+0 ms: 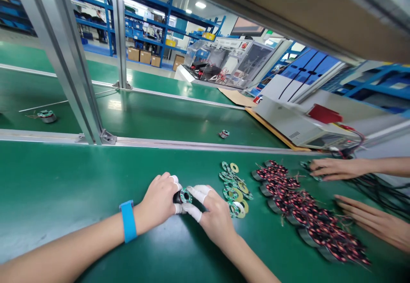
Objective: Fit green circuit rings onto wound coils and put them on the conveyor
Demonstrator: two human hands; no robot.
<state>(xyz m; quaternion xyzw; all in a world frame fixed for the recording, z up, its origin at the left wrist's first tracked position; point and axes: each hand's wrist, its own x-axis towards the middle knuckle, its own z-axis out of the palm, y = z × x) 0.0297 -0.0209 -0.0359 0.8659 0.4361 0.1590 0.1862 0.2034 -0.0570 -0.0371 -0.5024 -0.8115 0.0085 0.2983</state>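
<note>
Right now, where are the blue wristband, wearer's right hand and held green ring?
Blue wristband [128, 222], head view: outer face.
Wearer's right hand [215, 212], head view: back.
Held green ring [182, 196], head view: left rim.

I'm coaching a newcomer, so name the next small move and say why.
Probably press the green circuit ring gently against the dark part: the left hand and right hand hold the two together at their fingertips, and whether the ring is fully seated cannot be told.
</note>
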